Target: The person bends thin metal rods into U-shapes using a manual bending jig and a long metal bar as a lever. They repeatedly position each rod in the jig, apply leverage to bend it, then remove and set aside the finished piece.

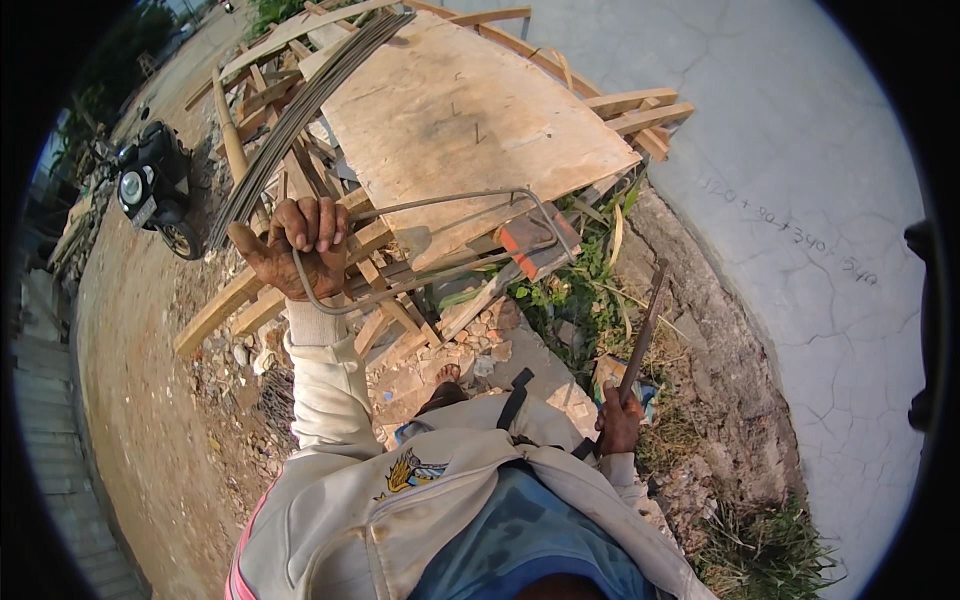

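Note:
My left hand is raised over the lumber, its fingers curled around one end of a thin steel rod bent into a long rectangular loop, a rebar stirrup. The far end of the loop passes over the board's near edge and an orange-red block. Lower down on the right, my right hand grips a dark, rusty metal bar that points up and away. The thumb of my left hand sticks out to the side.
A plywood board with short pins sticking up rests on a heap of timber. Thin steel rods lie along its left. A cracked grey wall stands right, a parked motorbike left. Rubble and weeds cover the ground.

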